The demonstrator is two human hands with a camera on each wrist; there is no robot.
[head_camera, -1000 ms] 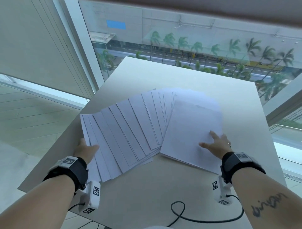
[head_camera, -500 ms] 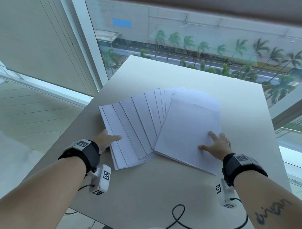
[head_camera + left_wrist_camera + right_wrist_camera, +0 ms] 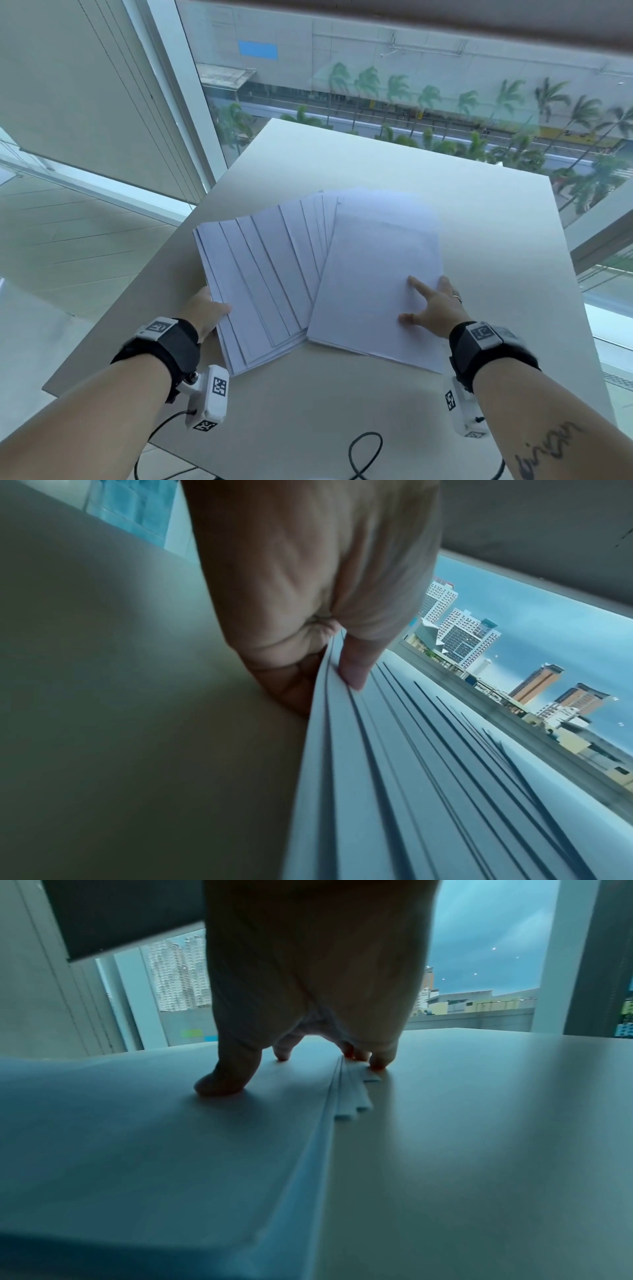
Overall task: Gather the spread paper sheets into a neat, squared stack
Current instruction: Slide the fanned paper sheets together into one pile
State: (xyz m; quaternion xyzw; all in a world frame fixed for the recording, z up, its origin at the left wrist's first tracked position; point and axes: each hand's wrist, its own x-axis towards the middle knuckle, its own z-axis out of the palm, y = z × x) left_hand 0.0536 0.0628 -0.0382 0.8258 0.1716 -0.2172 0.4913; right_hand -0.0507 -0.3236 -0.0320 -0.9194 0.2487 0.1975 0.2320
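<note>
Several white paper sheets (image 3: 267, 274) lie fanned on the beige table (image 3: 342, 161), their right part covered by a squarer top pile (image 3: 373, 274). My left hand (image 3: 205, 308) is at the fan's left edge. In the left wrist view its thumb (image 3: 352, 666) lies on top of the sheets (image 3: 428, 777) and its fingers are tucked under the edge, pinching it. My right hand (image 3: 428, 305) rests spread on the pile. In the right wrist view its thumb (image 3: 222, 1080) presses the top sheet (image 3: 171, 1137) and its other fingertips touch the pile's right edge.
The table stands against a large window, with its left edge close to my left wrist. A black cable (image 3: 363, 452) loops on the table's near edge between my forearms. Bare tabletop (image 3: 479, 1123) shows to the right of the pile and beyond it.
My left hand has pushed the fan's left edge rightward, so the sheets overlap more and the spread is narrower. My right hand has stayed on the pile.
</note>
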